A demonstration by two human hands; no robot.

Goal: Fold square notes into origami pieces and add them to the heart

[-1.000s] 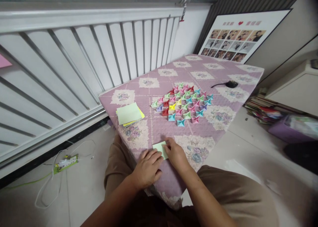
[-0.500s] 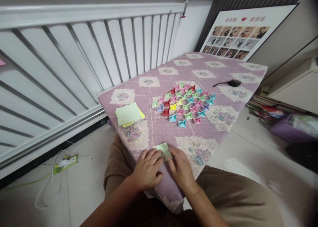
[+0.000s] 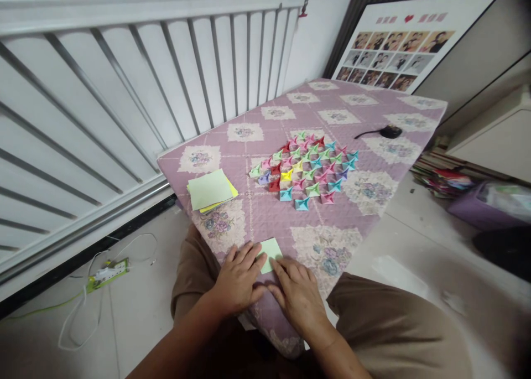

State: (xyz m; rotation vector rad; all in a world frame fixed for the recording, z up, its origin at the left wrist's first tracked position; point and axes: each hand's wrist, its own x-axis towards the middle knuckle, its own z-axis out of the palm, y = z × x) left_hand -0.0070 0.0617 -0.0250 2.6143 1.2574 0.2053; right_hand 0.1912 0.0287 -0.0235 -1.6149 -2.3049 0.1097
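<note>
A small light green paper square (image 3: pixel 270 255) lies flat near the table's front corner. My left hand (image 3: pixel 239 275) rests palm down at its left side, open, with fingers stretched out and fingertips over the paper's edge. On the other side, my right hand (image 3: pixel 299 293) is open, its index fingertip touching the paper's lower right edge and its other fingers loosely bent. The two thumbs come close together below the paper. Beyond them, several folded paper pieces (image 3: pixel 308 175) in many colours stand in rows. A stack of paper sheets (image 3: pixel 211 190), green over yellow, lies to the left.
A purple floral cloth (image 3: pixel 269 224) covers the table. A black object with a cord (image 3: pixel 390 131) lies at the far right. Along the left stands a white radiator (image 3: pixel 178 86); a power strip (image 3: pixel 108 274) is on the floor. A photo board (image 3: pixel 409 47) leans behind.
Both hands have shifted slightly, and my right hand has moved lower along the paper. More of the green paper shows, now flat and lighter. The camera view has tilted a little.
</note>
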